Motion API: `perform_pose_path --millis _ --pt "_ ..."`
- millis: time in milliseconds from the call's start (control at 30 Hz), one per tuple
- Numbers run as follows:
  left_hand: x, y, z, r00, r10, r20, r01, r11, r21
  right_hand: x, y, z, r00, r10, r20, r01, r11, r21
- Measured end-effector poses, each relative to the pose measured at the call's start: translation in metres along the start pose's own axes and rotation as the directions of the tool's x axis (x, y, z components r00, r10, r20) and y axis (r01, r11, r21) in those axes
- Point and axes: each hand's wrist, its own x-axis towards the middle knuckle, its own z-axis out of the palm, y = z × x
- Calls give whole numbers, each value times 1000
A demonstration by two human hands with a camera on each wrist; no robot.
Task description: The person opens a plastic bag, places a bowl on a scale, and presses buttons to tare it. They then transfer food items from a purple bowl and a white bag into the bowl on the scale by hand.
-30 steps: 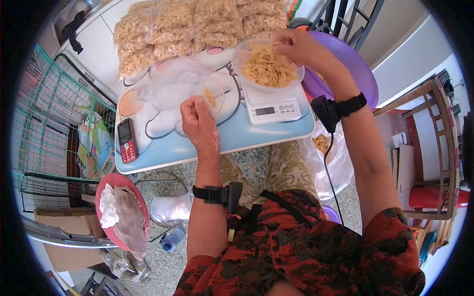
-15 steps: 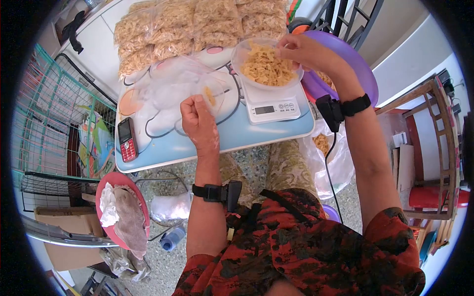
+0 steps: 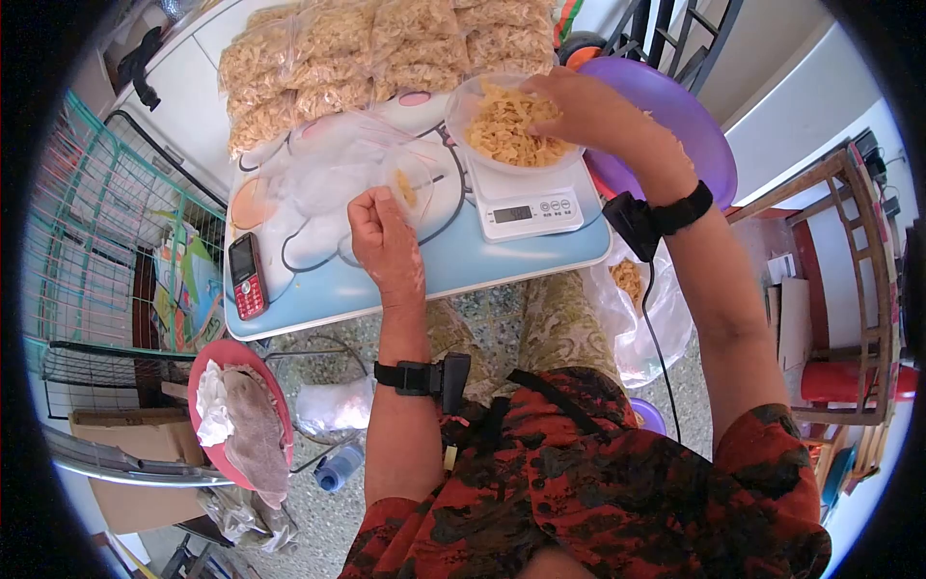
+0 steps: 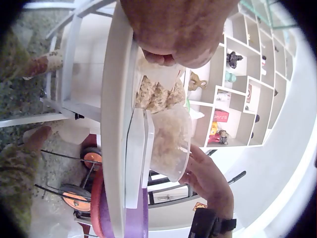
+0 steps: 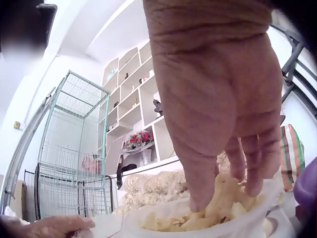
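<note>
In the head view my left hand (image 3: 386, 246) has its fingers curled, thumb on top, gripping the edge of a clear plastic bag (image 3: 328, 174). A few yellow flakes show in the bag beside my thumb. My right hand (image 3: 588, 106) reaches into a translucent bowl (image 3: 456, 130) heaped with yellow flakes (image 3: 511, 135). In the right wrist view its thumb and fingers stand apart and point down, fingertips among the flakes (image 5: 223, 206). Under the bowl is a white digital scale (image 3: 531, 214), its display lit with digits too small to read.
Filled bags of flakes (image 3: 338, 58) are stacked along the table's back. A red phone (image 3: 248, 275) lies at the left edge. Behind my right forearm stands a purple basin (image 3: 699, 135). A plastic bag of flakes (image 3: 646, 309) sits below the table's right corner.
My right hand has moved left over the bowl, its thumb and fingers spreading from a near pinch. My left hand keeps its grip on the bag.
</note>
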Motion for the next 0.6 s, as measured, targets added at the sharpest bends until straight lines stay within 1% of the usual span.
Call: perform_pose_path --millis 133,233,333,433,467,533,600 --pt "0 -1 0 1000 0 -2 0 1000 -18 1 -6 5 997 73 -24 -73 997 0" --pt "0 -1 0 1000 20 6 -20 1000 -15 2 -10 3 995 104 -1 -104 995 -10" --pt "0 -1 -1 1000 25 6 -25 1000 -15 2 -6 3 997 19 -81 -20 1000 -9" --pt "0 -2 -1 1000 17 11 -16 999 -45 -3 -6 -2 985 77 -152 -55 987 149" --pt "0 -2 -1 1000 19 8 -19 999 -40 -3 -5 -4 983 125 -131 -86 958 272" --pt "0 -2 -1 1000 24 3 -24 999 -31 -2 0 -8 974 214 -73 -149 852 501" --pt "1 -3 0 1000 24 -3 -24 999 -34 -1 5 -8 966 252 -58 -156 746 648"
